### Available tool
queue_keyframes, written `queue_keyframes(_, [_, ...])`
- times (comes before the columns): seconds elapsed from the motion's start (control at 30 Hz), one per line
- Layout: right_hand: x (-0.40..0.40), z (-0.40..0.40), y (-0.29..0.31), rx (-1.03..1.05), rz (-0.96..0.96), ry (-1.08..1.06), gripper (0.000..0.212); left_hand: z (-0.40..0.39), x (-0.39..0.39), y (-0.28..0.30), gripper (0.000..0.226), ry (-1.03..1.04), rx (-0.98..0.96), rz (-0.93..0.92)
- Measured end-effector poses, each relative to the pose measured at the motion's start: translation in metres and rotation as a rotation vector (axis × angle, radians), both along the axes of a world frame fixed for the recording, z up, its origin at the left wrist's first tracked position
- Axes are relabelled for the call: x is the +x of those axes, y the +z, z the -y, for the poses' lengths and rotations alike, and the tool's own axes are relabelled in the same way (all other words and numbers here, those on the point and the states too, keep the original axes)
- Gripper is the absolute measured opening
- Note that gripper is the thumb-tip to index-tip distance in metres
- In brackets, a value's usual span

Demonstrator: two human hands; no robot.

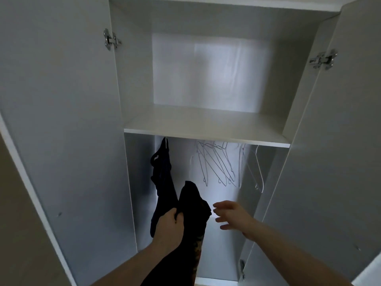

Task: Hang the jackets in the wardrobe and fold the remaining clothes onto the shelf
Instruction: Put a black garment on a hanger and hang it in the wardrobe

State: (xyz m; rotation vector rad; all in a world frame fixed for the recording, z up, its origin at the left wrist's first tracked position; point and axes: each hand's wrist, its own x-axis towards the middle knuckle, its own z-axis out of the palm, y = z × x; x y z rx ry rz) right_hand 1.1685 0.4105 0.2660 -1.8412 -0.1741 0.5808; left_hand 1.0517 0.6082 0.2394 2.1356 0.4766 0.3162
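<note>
Below the shelf (206, 129), inside the open wardrobe (132, 79), a black jacket (191, 205) is held up in the lower compartment, its top bunched in the left hand (170, 225), whose fingers curl round the fabric. Just to its right, the right hand (233, 216) hovers with fingers spread and relaxed, holding nothing, close to the jacket's edge. Behind and left of it, a dark garment (161, 172) hangs on a hanger under the shelf. Further right, a cluster of bare wire hangers (216, 162) hangs beneath the same shelf. Both white doors (61, 120) stand wide open.
</note>
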Motion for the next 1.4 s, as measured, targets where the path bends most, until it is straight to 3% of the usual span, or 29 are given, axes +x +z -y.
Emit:
queue_keyframes(0.4, [0.099,-0.023,-0.016,0.008,0.018,-0.103,0.019,-0.064,0.147,0.004,0.034,0.009,-0.001,-0.026])
queue_keyframes(0.97, [0.269,-0.054,-0.044,-0.117,0.093,0.101,0.024,-0.087,0.293,-0.047,0.044,0.252,0.013,0.139])
queue_keyframes(1.13, [0.297,-0.064,-0.054,-0.147,0.118,0.138,0.032,-0.069,0.313,-0.054,0.049,0.413,0.062,0.200])
queue_keyframes(1.3, [0.314,-0.071,-0.065,-0.175,0.144,0.167,0.035,-0.078,0.330,-0.054,0.048,0.520,-0.077,0.111])
queue_keyframes(1.4, [0.318,-0.079,-0.070,-0.196,0.161,0.193,0.038,-0.092,0.322,-0.047,0.040,0.504,-0.036,0.011])
